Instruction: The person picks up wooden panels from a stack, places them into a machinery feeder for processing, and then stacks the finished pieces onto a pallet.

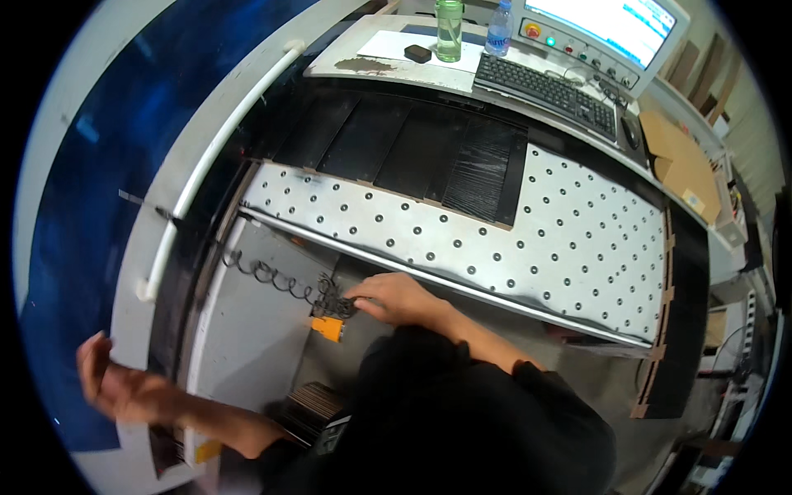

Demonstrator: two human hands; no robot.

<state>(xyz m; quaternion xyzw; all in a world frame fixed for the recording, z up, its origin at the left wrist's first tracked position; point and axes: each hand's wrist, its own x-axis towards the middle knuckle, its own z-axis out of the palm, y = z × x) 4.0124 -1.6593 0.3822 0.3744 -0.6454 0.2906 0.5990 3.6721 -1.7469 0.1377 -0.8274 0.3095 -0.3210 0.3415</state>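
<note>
Noted right hand (400, 299) at bunched end of black coiled cable (329, 297), impossible to tell whether gripping, above orange block-shaped piece (327, 329), before near edge of silver black-dotted metal table (577, 239), with left hand (120, 389) open, loosely curled, left of table.

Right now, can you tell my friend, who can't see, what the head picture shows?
A person's right hand is at a coiled cord beside an orange object; the left hand, empty, is out to the left. Dark panels lie on a dotted silver table ahead, keyboard and lit screen beyond.
</note>
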